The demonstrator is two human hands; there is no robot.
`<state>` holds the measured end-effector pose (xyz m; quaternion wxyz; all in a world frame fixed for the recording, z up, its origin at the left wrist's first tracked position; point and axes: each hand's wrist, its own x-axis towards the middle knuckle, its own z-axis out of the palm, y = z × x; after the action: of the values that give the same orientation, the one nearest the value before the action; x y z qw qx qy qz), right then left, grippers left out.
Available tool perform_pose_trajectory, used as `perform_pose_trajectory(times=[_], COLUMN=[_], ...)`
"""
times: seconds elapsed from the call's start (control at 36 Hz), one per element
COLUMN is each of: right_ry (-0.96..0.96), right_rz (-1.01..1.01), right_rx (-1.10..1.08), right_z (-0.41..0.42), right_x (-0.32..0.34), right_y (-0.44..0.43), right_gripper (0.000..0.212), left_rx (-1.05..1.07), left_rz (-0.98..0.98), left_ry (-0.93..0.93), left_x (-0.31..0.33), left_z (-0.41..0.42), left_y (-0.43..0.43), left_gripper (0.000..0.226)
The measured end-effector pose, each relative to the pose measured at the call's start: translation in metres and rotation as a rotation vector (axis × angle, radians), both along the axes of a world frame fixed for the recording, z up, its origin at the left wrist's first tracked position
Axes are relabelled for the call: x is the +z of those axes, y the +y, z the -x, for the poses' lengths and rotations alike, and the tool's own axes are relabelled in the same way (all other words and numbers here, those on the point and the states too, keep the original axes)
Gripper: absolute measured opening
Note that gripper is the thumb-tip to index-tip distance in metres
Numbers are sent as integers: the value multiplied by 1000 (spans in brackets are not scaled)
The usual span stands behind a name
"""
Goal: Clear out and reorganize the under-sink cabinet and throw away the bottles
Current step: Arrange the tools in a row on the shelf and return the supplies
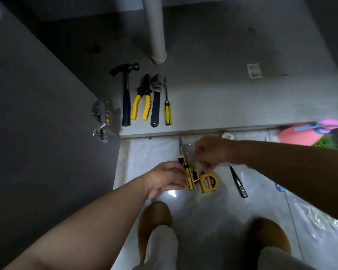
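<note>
On the cabinet floor lie a black hammer, yellow-handled pliers, an adjustable wrench and a yellow-black screwdriver, side by side. On the tiled floor in front, my left hand grips a bundle of yellow-black screwdrivers. My right hand hovers just above and to the right, its fingers curled and pinching at the top of that bundle. A yellow tape measure lies right beside the bundle.
A white drain pipe stands at the back of the cabinet. The open cabinet door with its hinge is at left. A black pen-like tool lies at right, a pink container beyond. My shoes are below.
</note>
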<state>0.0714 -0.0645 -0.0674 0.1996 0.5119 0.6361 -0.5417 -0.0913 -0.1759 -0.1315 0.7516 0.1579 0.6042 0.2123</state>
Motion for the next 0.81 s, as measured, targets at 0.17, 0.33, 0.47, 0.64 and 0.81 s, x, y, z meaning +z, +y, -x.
perform_pose_trajectory(times=[0.17, 0.33, 0.47, 0.64, 0.81], right_ry=[72, 117, 114, 312, 336], right_rz=[176, 160, 275, 224, -173], right_rx=[-99, -128, -50, -178, -455], right_z=[-15, -25, -38, -47, -13], right_x=[-14, -25, -18, 1, 0], right_y=[-22, -28, -29, -13, 23], right_gripper=[31, 28, 24, 23, 19], left_rx=[45, 14, 6, 107, -199], left_rz=[-27, -35, 4, -77, -107], left_ry=[-136, -94, -100, 270, 652], left_x=[5, 3, -1, -17, -39], left_z=[-2, -5, -7, -12, -20], left_y=[4, 0, -2, 6, 16], left_gripper=[18, 12, 25, 18, 29])
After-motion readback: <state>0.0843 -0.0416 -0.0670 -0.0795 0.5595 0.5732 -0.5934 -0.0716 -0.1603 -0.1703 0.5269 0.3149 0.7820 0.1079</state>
